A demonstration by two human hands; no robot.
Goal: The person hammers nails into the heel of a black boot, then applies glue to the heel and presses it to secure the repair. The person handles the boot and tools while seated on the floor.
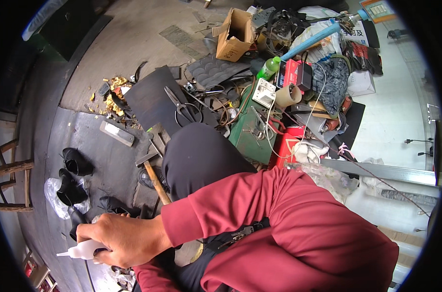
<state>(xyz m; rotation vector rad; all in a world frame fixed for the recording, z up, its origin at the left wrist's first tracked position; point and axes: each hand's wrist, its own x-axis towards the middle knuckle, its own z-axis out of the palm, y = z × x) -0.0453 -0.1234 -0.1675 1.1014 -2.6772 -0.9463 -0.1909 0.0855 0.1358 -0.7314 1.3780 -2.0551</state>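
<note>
My right hand (pixel 126 239) reaches across to the lower left, its fingers closed around a small white squeeze bottle (pixel 85 249). The bottle lies on its side in the grip, with its thin pointed nozzle aimed left. Part of a red sleeve (pixel 153 278) shows below; my left hand cannot be seen. Just beyond my right hand are a black shoe (pixel 115 205) and a dark, narrow object (pixel 76 220) partly covered by my fingers. A hammer (pixel 158 186) with a wooden handle stands beside my dark-trousered knee (pixel 201 151).
Black shoes (pixel 77 161) lie at left, one (pixel 70 188) on clear plastic. Large scissors (pixel 184 108) rest on a black sheet (pixel 150 97) ahead. A green metal box (pixel 247 129), a tape roll (pixel 288 96) and a cardboard box (pixel 234 36) crowd the far right. A wooden frame (pixel 12 168) stands far left.
</note>
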